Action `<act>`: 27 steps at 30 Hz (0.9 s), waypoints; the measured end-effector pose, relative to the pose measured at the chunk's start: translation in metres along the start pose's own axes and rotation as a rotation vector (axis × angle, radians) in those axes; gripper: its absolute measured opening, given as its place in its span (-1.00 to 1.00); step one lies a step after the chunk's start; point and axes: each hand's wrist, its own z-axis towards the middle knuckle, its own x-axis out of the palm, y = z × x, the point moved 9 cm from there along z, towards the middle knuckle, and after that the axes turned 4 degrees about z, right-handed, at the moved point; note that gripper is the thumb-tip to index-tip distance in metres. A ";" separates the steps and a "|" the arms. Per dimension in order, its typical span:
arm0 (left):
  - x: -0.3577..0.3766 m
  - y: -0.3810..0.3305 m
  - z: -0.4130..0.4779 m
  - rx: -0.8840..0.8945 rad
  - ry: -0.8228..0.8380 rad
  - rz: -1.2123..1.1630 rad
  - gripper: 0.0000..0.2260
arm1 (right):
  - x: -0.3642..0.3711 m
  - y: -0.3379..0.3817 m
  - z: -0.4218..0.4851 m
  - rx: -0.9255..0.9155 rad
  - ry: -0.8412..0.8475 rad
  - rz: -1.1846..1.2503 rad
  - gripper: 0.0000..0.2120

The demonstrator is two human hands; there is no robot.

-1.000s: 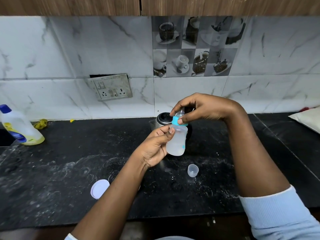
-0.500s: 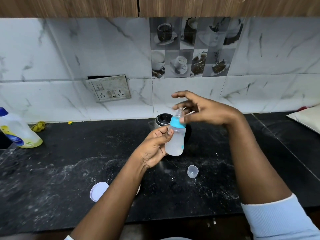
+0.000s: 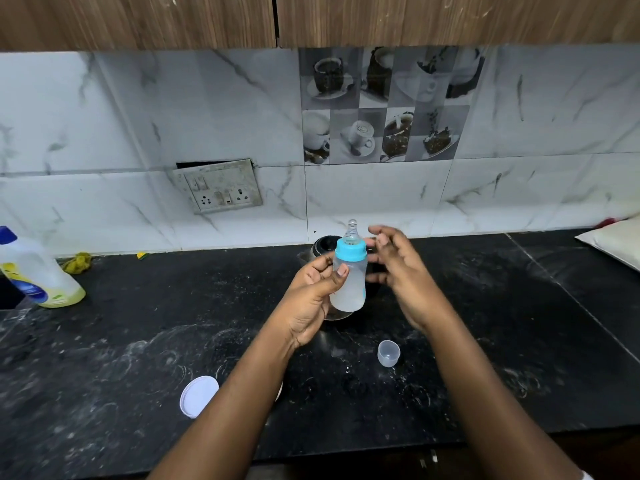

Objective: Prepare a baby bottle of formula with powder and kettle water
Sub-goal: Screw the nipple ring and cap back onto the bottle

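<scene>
My left hand [image 3: 311,292] holds a small baby bottle [image 3: 349,284] upright above the black counter [image 3: 138,341]. The bottle has a blue collar, a clear teat on top and cloudy whitish liquid inside. To the right of the bottle is my right hand [image 3: 401,275], fingers spread, apart from it. Behind the bottle stands a steel kettle [image 3: 320,247] with a black lid, mostly hidden. The bottle's small clear cap [image 3: 388,353] lies on the counter in front.
A white round lid [image 3: 198,395] lies on the counter beside my left forearm. A dish-liquid bottle [image 3: 34,275] and a yellow rag [image 3: 78,263] are at the far left. A white bag [image 3: 616,244] lies at the right. A socket plate [image 3: 221,187] is on the wall.
My right hand has let go of the bottle's blue collar and moved off to the right, fingers open. The teat now shows fully. My left hand keeps the bottle.
</scene>
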 end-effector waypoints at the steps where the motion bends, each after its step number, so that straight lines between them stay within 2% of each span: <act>1: -0.002 -0.002 0.000 0.015 -0.015 0.025 -0.52 | 0.001 -0.010 -0.007 0.012 -0.013 0.088 -0.54; 3: -0.002 -0.004 -0.001 0.035 -0.024 0.069 -0.52 | 0.007 -0.023 -0.020 0.029 0.020 0.172 -0.48; 6: 0.001 -0.004 -0.003 0.039 -0.017 0.128 -0.54 | 0.019 -0.035 -0.034 0.033 0.087 0.151 -0.38; 10: 0.010 -0.002 -0.005 -0.005 0.063 0.202 -0.42 | 0.015 -0.045 -0.042 -0.061 -0.061 0.141 -0.42; 13: 0.004 -0.019 -0.003 0.080 -0.070 0.208 -0.38 | 0.010 -0.047 -0.045 -0.112 -0.113 0.186 -0.46; 16: 0.002 -0.035 0.000 0.169 -0.168 0.244 -0.31 | 0.013 -0.048 -0.047 -0.135 -0.094 0.216 -0.45; 18: 0.004 -0.038 0.003 0.172 -0.150 0.268 -0.31 | 0.016 -0.048 -0.048 -0.145 -0.068 0.227 -0.46; 21: 0.004 -0.036 0.006 0.128 -0.056 0.217 -0.44 | 0.020 -0.046 -0.050 -0.152 -0.030 0.244 -0.46; 23: 0.007 -0.036 0.005 0.104 -0.021 0.180 -0.45 | 0.022 -0.045 -0.051 -0.154 -0.012 0.255 -0.47; 27: 0.011 -0.039 0.004 0.163 -0.072 0.309 -0.21 | 0.023 -0.046 -0.052 -0.154 -0.006 0.283 -0.47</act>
